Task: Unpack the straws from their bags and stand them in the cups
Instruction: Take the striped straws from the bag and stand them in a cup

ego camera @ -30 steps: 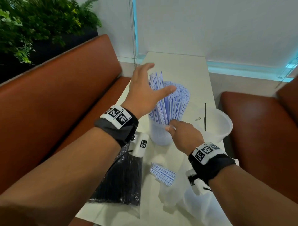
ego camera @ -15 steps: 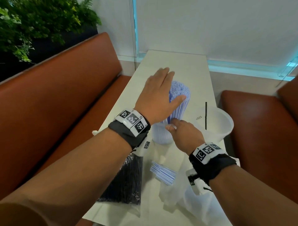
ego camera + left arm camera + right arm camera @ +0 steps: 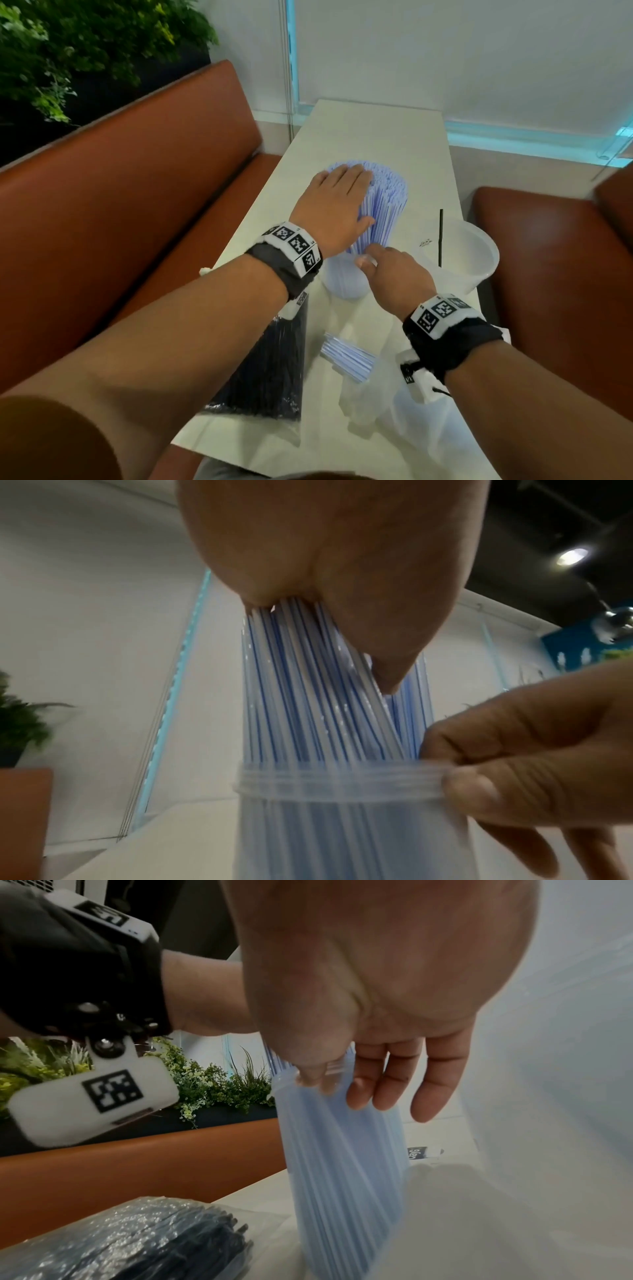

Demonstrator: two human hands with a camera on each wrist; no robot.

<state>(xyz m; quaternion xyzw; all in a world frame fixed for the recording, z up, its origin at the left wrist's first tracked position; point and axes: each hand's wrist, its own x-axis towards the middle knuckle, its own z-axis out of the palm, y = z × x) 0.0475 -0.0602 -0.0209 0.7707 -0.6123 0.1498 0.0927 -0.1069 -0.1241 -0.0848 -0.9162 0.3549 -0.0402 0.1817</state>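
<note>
A thick bunch of blue-striped straws (image 3: 390, 202) stands in a clear cup (image 3: 344, 284) mid-table. My left hand (image 3: 335, 205) lies flat on the straw tops with straight fingers, the palm (image 3: 325, 547) pressing the straws (image 3: 308, 696). My right hand (image 3: 390, 270) pinches the cup's rim (image 3: 325, 780) between thumb and forefinger; its other fingers (image 3: 394, 1085) hang straight beside the cup (image 3: 342, 1150). A sealed bag of black straws (image 3: 270, 370) lies near the front left. A few blue-striped straws (image 3: 347, 356) lie in an opened clear bag (image 3: 411, 428).
A second, wider clear cup (image 3: 479, 260) stands right of the first with one black straw (image 3: 441, 236) in it. The narrow table (image 3: 376, 137) runs away from me between two brown benches (image 3: 137, 205). Plants (image 3: 85, 51) sit behind the left bench.
My left hand came down from beside the fanned straws onto their tops, and the bunch now stands more upright and gathered. The right hand stayed at the cup's rim.
</note>
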